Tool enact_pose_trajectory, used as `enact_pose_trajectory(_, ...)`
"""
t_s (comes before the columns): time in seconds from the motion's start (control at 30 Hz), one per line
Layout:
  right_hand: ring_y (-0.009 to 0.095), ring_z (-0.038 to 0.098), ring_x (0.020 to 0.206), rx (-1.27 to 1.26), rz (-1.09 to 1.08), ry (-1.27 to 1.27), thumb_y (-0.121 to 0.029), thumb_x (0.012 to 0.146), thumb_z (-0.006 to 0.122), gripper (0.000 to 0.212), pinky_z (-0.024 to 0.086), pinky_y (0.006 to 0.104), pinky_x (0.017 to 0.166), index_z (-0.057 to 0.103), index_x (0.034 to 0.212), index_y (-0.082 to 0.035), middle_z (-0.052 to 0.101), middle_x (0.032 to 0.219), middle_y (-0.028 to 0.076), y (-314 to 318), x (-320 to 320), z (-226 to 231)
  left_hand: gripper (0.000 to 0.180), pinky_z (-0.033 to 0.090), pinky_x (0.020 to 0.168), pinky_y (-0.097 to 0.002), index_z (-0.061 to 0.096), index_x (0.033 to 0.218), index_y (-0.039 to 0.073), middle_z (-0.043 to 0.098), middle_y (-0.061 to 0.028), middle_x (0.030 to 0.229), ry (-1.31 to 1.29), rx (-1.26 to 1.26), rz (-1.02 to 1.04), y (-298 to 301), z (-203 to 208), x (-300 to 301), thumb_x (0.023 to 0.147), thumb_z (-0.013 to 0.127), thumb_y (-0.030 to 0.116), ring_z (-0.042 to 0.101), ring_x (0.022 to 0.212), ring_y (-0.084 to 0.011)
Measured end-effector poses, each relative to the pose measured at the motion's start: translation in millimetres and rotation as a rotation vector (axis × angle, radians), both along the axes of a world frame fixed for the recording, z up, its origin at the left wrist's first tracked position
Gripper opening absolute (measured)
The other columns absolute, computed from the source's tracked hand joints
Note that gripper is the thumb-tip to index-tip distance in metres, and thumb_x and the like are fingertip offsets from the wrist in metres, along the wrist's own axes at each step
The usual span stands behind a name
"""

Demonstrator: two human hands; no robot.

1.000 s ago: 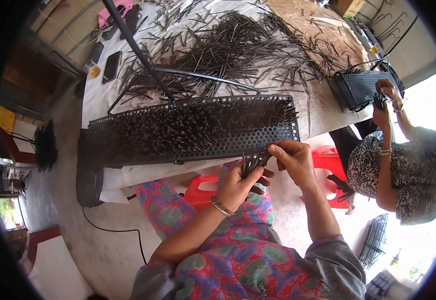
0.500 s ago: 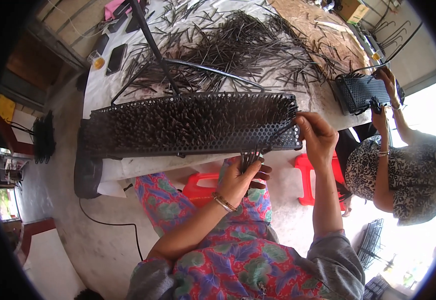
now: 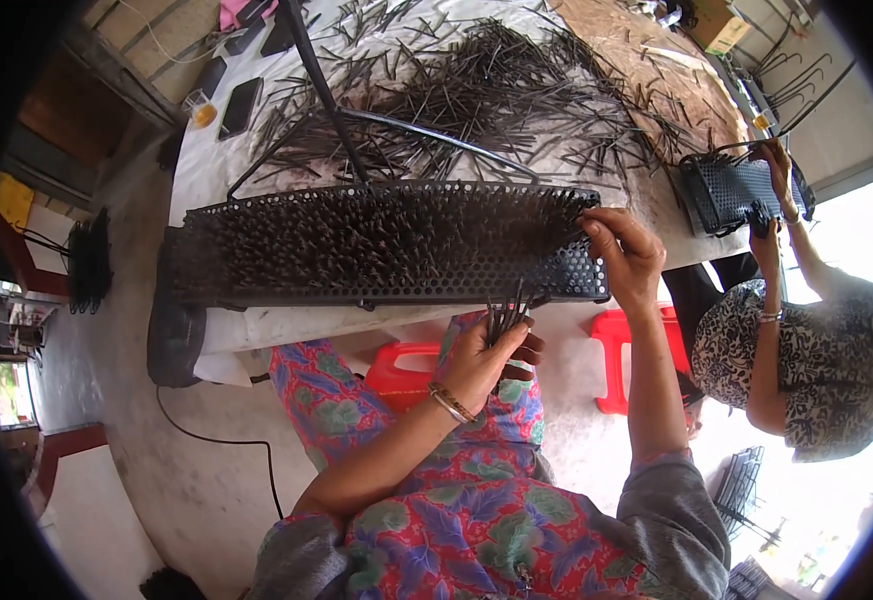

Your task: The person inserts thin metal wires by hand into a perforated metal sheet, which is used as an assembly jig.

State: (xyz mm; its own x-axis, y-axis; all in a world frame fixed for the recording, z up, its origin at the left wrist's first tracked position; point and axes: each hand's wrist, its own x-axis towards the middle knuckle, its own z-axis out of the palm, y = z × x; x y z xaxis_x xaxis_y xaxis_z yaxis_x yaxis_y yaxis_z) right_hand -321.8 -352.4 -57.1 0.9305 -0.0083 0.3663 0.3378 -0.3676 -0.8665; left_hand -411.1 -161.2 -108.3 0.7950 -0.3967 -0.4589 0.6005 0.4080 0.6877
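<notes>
In front of me lies a long black perforated panel (image 3: pixel 577 275), its holes densely filled with upright thin black strips (image 3: pixel 357 235). Bare holes show at its lower right end. Below the panel's front edge, my left hand (image 3: pixel 492 360) is closed round a bundle of loose black strips (image 3: pixel 505 315), their tips pointing up. My right hand (image 3: pixel 629 255) is at the panel's upper right end. Its thumb and forefinger pinch a thin black strip, mostly hidden among the others there.
Loose strips (image 3: pixel 487 80) heap on the covered table (image 3: pixel 192 165) behind the panel. A metal frame (image 3: pixel 437 143) rises there. A phone (image 3: pixel 242 107) and a cup (image 3: pixel 200 110) sit far left. Red stools (image 3: pixel 614 350) stand below. A co-worker (image 3: pixel 792 360) handles another black panel (image 3: pixel 742 185) at right.
My right hand has moved slightly up and left, to the filled holes at the panel's upper right. The strip that trailed leftward from its fingers no longer shows. My left hand stays nearly still.
</notes>
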Motion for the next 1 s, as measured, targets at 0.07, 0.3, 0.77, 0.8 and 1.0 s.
enact_pose_trajectory(0.07, 0.009, 0.055, 0.058, -0.043, 0.042, -0.022, -0.002, 0.082, 0.065, 0.014, 0.043, 0.0216, 0.052, 0.066, 0.095, 0.001, 0.064, 0.079, 0.005, -5, 3, 5, 0.017, 0.053, 0.057, -0.0258, 0.056, 0.105, 0.007, 0.065, -0.0069, 0.090, -0.001, 0.005, -0.012, 0, 0, 0, 0.093, 0.052, 0.020, 0.064, 0.077, -0.0134)
enact_pose_trajectory(0.3, 0.010, 0.061, 0.066, -0.131, 0.201, 0.043, -0.003, 0.084, 0.062, 0.013, 0.048, 0.0218, 0.059, 0.066, 0.096, 0.001, 0.066, 0.085, 0.007, -10, 10, 13, 0.017, 0.053, 0.057, -0.0262, 0.056, 0.103, 0.008, 0.065, -0.0067, 0.090, 0.004, 0.001, -0.011, -1, -1, 0, 0.093, 0.052, 0.021, 0.063, 0.077, -0.0129)
enact_pose_trajectory(0.77, 0.010, 0.061, 0.066, -0.064, 0.229, 0.046, -0.002, 0.084, 0.061, 0.013, 0.048, 0.0215, 0.061, 0.066, 0.096, 0.001, 0.067, 0.085, 0.007, -20, 18, 2, 0.015, 0.052, 0.056, -0.0258, 0.056, 0.101, 0.008, 0.064, -0.0054, 0.088, 0.032, -0.041, -0.017, 0, 0, 3, 0.093, 0.053, 0.020, 0.061, 0.075, -0.0118)
enact_pose_trajectory(0.8, 0.010, 0.061, 0.065, -0.074, 0.219, 0.046, -0.002, 0.084, 0.062, 0.013, 0.048, 0.0218, 0.061, 0.066, 0.096, 0.001, 0.067, 0.084, 0.007, -21, 19, 1, 0.015, 0.052, 0.056, -0.0258, 0.056, 0.101, 0.008, 0.064, -0.0054, 0.088, 0.032, -0.041, -0.017, -1, -1, 3, 0.093, 0.053, 0.020, 0.061, 0.075, -0.0118)
enact_pose_trajectory(1.0, 0.011, 0.062, 0.064, -0.157, 0.096, 0.014, -0.001, 0.083, 0.062, 0.014, 0.047, 0.0229, 0.060, 0.066, 0.096, 0.001, 0.066, 0.082, 0.008, -21, 13, -1, 0.015, 0.051, 0.056, -0.0252, 0.057, 0.101, 0.009, 0.064, -0.0050, 0.087, 0.027, -0.046, -0.029, -2, -2, 4, 0.092, 0.053, 0.021, 0.061, 0.074, -0.0115)
